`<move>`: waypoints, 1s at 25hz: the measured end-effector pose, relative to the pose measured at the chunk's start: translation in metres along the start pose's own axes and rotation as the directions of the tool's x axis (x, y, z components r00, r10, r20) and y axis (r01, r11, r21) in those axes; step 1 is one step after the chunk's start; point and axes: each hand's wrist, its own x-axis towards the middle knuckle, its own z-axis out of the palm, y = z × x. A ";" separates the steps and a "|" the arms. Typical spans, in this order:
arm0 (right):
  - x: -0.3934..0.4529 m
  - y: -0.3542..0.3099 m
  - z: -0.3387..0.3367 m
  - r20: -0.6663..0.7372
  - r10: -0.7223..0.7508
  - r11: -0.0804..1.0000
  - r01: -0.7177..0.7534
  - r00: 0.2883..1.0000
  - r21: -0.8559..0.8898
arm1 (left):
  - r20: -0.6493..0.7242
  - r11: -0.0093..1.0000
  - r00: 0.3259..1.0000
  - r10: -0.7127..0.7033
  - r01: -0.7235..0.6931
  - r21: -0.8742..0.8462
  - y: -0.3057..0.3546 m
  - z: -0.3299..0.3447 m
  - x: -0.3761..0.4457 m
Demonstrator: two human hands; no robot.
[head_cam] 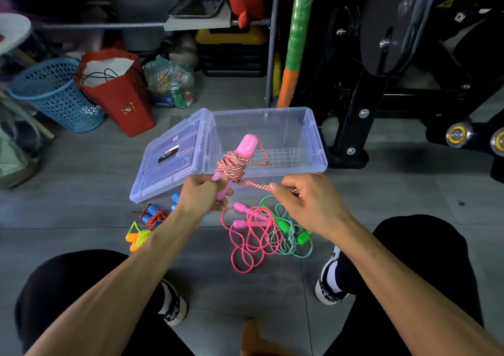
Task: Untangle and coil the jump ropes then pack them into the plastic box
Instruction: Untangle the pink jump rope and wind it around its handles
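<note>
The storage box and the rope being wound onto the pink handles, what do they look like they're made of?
Storage box: clear, glossy plastic; the floor shows through its walls. Rope: apparently braided cord, red and white, matte; the twisted strand pattern shows. Pink handles: smooth, probably plastic.

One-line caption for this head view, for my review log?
Left hand grips pink handles wound with red-white rope; right hand pinches its tail before the open plastic box.
</note>
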 end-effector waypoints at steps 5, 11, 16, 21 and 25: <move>0.010 -0.006 0.006 -0.022 0.065 0.916 -0.051 0.998 0.399 | -0.080 0.811 0.938 0.337 -0.246 0.531 -0.005 0.017 -0.006; 0.029 -0.012 0.009 -0.007 0.365 0.554 -0.211 0.931 0.805 | 0.046 0.540 0.786 0.616 -0.464 0.702 -0.001 0.048 -0.032; 0.036 -0.003 0.012 -0.168 0.339 0.655 -0.105 0.926 0.748 | 0.068 0.490 0.743 0.665 -0.504 0.711 -0.005 0.050 -0.032; 0.027 -0.003 0.018 -0.400 0.134 0.953 -0.007 0.907 0.304 | 0.082 0.459 0.742 0.666 -0.494 0.738 -0.004 0.051 -0.034; 0.026 -0.004 0.026 -0.520 -0.068 0.991 0.116 0.851 0.061 | 0.082 0.440 0.723 0.686 -0.502 0.744 -0.004 0.054 -0.037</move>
